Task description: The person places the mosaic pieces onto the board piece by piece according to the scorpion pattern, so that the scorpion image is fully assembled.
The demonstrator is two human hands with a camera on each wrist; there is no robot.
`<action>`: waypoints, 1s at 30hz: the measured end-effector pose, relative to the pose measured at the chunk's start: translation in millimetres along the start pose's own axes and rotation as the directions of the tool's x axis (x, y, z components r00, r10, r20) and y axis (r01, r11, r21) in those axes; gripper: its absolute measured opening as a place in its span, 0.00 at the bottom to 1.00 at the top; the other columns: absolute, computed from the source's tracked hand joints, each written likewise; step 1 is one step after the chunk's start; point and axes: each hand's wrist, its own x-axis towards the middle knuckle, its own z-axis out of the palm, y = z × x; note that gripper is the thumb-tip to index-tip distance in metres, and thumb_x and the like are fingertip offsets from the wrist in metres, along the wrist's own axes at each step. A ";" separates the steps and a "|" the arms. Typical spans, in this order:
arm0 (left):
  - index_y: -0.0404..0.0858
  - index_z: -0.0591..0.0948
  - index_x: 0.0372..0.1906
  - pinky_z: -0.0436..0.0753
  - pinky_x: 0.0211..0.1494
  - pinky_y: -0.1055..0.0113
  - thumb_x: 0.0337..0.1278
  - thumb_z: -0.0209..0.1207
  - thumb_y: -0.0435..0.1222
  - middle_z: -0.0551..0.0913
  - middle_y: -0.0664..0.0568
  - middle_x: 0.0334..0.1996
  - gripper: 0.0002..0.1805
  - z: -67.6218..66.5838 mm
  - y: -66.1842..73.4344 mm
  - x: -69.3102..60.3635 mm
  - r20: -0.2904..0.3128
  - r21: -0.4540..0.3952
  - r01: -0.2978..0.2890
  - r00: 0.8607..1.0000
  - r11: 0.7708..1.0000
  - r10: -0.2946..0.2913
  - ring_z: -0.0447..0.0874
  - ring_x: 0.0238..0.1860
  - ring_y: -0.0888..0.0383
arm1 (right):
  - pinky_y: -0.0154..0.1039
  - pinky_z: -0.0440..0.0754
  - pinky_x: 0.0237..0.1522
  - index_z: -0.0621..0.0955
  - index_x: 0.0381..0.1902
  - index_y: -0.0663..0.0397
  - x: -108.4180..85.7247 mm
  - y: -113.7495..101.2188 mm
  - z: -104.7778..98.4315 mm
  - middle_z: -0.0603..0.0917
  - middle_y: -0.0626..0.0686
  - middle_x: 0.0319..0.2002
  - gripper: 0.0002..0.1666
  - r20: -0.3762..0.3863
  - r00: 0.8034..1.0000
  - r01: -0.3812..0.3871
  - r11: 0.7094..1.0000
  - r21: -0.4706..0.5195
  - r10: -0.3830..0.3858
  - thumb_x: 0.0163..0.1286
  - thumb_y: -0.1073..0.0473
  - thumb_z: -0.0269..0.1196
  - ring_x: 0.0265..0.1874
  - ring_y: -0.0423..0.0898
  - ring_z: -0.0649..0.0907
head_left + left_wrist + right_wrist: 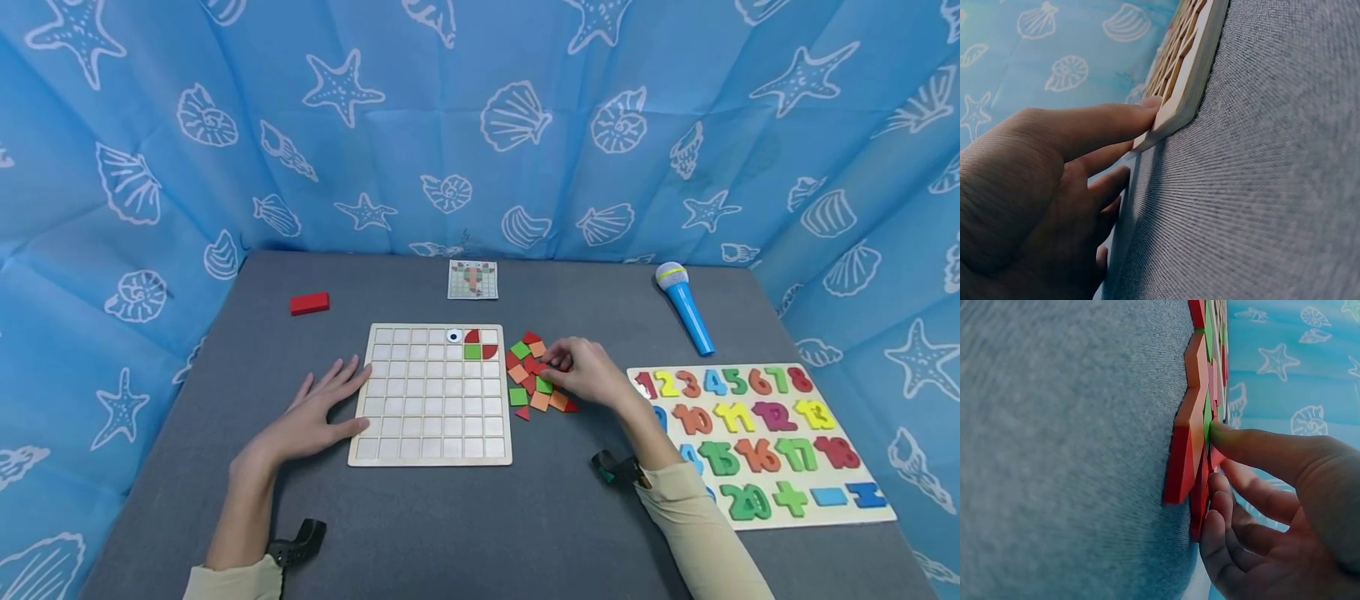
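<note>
The pale grid board (431, 460) lies flat, with a round eye piece (453, 336), red quarter-round pieces (490, 352) and a green square (472, 352) in its upper right cells. Spread fingers of my left hand (311, 421) rest along its left edge; in the left wrist view the thumb of my left hand (1054, 162) touches the board's rim (1188, 103). Right of the board is a loose pile of red, green and orange pieces (539, 401). There my right hand (588, 372) pinches a red piece (1215, 457) between thumb and curled index finger, partly hidden by the fingertips.
A small pattern card (472, 280) lies behind the board, and a red block (310, 303) at the back left. On the right are a blue toy microphone (688, 312) and a number board (802, 518), partly under the right forearm. A blue curtain hangs behind the table.
</note>
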 end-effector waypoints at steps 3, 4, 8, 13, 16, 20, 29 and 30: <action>0.46 0.58 0.88 0.31 0.85 0.23 0.73 0.65 0.55 0.49 0.36 0.90 0.48 -0.6 1.2 -0.6 0.007 0.012 0.002 1.000 1.000 -0.002 0.37 0.90 0.30 | 0.31 0.80 0.37 0.84 0.44 0.61 -0.3 0.0 0.7 0.87 0.55 0.37 0.09 -0.006 1.000 0.010 1.000 0.006 -0.010 0.72 0.63 0.73 0.34 0.43 0.81; 0.46 0.58 0.88 0.31 0.85 0.23 0.73 0.65 0.55 0.49 0.36 0.90 0.48 -0.6 1.3 -0.6 0.008 0.012 0.002 1.000 1.000 -0.002 0.37 0.90 0.30 | 0.30 0.80 0.37 0.84 0.44 0.61 -0.7 -0.2 0.9 0.87 0.55 0.36 0.09 -0.009 1.000 0.015 1.000 0.009 -0.015 0.72 0.63 0.73 0.34 0.43 0.81; 0.45 0.59 0.88 0.31 0.85 0.23 0.73 0.66 0.54 0.49 0.36 0.90 0.48 -0.3 0.5 0.0 0.006 0.009 -0.001 1.000 1.000 0.001 0.37 0.90 0.30 | 0.29 0.82 0.36 0.85 0.45 0.61 -3.0 -3.3 1.2 0.88 0.56 0.37 0.07 -0.032 0.999 0.019 0.998 0.057 -0.018 0.73 0.64 0.72 0.34 0.44 0.83; 0.45 0.58 0.88 0.31 0.85 0.23 0.73 0.65 0.55 0.49 0.36 0.90 0.48 0.0 -0.4 0.4 0.004 0.009 -0.001 1.000 1.000 0.001 0.37 0.90 0.30 | 0.28 0.85 0.39 0.88 0.50 0.61 -2.0 -9.7 1.7 0.91 0.58 0.42 0.09 -0.059 0.998 0.016 0.991 0.136 -0.008 0.76 0.63 0.70 0.37 0.46 0.87; 0.45 0.58 0.88 0.31 0.85 0.23 0.73 0.65 0.55 0.49 0.36 0.90 0.48 -0.2 -0.4 0.2 0.003 0.009 0.000 1.000 1.000 0.000 0.37 0.90 0.30 | 0.29 0.85 0.38 0.88 0.51 0.61 0.5 -16.1 3.1 0.92 0.59 0.45 0.10 -0.049 0.999 0.024 0.980 0.199 -0.014 0.77 0.62 0.69 0.38 0.47 0.89; 0.45 0.58 0.88 0.31 0.85 0.23 0.73 0.65 0.55 0.49 0.36 0.90 0.48 -0.7 1.0 -0.3 0.000 0.010 -0.001 1.000 1.000 0.001 0.37 0.90 0.30 | 0.31 0.84 0.34 0.86 0.51 0.65 6.2 -26.8 6.4 0.91 0.63 0.44 0.10 -0.010 1.000 0.028 0.949 0.315 -0.026 0.79 0.63 0.65 0.36 0.53 0.92; 0.45 0.59 0.88 0.31 0.85 0.23 0.73 0.65 0.55 0.49 0.36 0.90 0.48 0.6 -0.8 0.9 -0.001 0.025 0.008 1.000 1.000 -0.008 0.37 0.90 0.30 | 0.42 0.93 0.43 0.86 0.54 0.62 31.8 -53.0 20.4 0.91 0.62 0.47 0.15 -0.026 0.999 0.047 0.932 0.359 -0.040 0.74 0.61 0.73 0.40 0.52 0.94; 0.45 0.59 0.88 0.31 0.85 0.23 0.73 0.65 0.55 0.49 0.36 0.90 0.48 0.7 -0.9 1.0 -0.001 0.025 0.009 1.000 1.000 -0.009 0.37 0.90 0.30 | 0.42 0.93 0.45 0.87 0.53 0.61 35.4 -55.5 22.6 0.91 0.61 0.46 0.15 -0.038 0.999 0.049 0.935 0.350 -0.038 0.73 0.60 0.74 0.41 0.51 0.94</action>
